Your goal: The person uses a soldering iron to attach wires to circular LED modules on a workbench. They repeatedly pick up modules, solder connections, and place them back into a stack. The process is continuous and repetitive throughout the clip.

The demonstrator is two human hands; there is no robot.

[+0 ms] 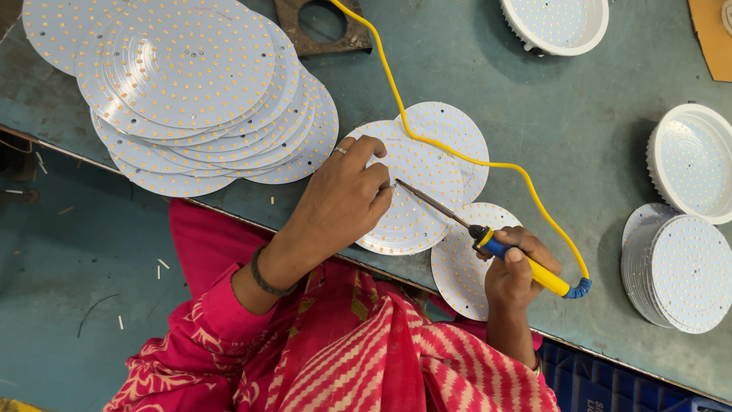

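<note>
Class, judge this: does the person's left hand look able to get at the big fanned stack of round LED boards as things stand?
Probably yes. The left hand rests on an LED board close beside the fanned stack, with only bare table between; the yellow cord runs off on the other side.

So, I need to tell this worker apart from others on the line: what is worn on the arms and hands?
Left hand: a ring on one finger, a dark band at the wrist, and a pink patterned sleeve on the forearm. Right hand: no ring visible, forearm bare, a bangle near the sleeve edge.
</note>
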